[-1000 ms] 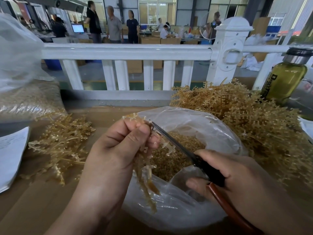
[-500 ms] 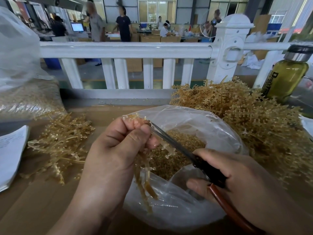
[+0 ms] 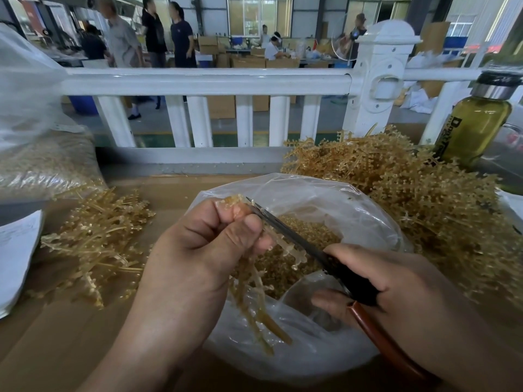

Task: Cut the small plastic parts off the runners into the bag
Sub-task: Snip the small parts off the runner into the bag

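My left hand (image 3: 203, 256) is curled round a bunch of amber plastic runners (image 3: 254, 304), thumb pressed over the top of the bunch. The loose ends hang down below my fist, over the near side of the bag (image 3: 325, 352). My right hand (image 3: 402, 292) grips the scissors (image 3: 349, 278), fingers wrapped round the black and reddish-brown handles. The blades point up and to the left, their tips right beside my left thumb and fingertips. They look nearly closed and lie against a runner branch that sticks out of my fist. I cannot tell whether they are biting into it.

The bag is clear plastic, open at the top, and sits on the brown tabletop (image 3: 56, 343) directly under both hands. A heap of small cut parts (image 3: 308, 233) lies inside it, beneath the blades.

To the right of the bag, touching its far edge, is a big tangled pile of runners (image 3: 424, 205). A smaller pile of runners (image 3: 96, 241) lies to the left, apart from the bag. Behind that smaller pile stands a large clear sack (image 3: 39, 165), part filled with the same small amber bits. Some white sheets of paper (image 3: 17, 250) lie at the left edge. A bottle (image 3: 475, 128) of yellow-green liquid stands behind the big pile, on the right. A white railing (image 3: 203, 80) runs along the back of the tabletop, and people stand among cardboard boxes beyond it.
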The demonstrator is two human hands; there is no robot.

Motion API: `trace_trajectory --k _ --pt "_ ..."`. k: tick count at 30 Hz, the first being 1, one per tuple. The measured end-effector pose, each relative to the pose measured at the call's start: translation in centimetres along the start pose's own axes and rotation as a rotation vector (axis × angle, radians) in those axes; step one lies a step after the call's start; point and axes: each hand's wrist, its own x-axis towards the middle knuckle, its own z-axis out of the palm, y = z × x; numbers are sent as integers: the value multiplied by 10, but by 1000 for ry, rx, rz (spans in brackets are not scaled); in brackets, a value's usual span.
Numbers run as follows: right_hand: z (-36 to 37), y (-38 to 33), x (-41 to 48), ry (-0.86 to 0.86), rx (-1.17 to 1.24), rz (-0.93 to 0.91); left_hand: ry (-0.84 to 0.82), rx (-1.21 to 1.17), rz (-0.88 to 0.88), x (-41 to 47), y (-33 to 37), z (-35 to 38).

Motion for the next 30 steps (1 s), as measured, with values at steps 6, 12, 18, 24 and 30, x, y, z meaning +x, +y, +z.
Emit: trace_trajectory --k 6,12,18,24,30 --pt "0 1 0 19 -14 -8 0 20 -12 0 -1 -2" --pt "-2 -3 1 16 -28 9 -10 53 -27 0 -3 -5" --pt "-3 -7 1 11 -23 11 -21 2 -45 0 -3 -5" --pt "-2 -5 1 16 -18 12 -7 -11 -61 1 -3 -4" --pt "1 -4 0 23 -1 16 21 79 -58 0 -3 -6"
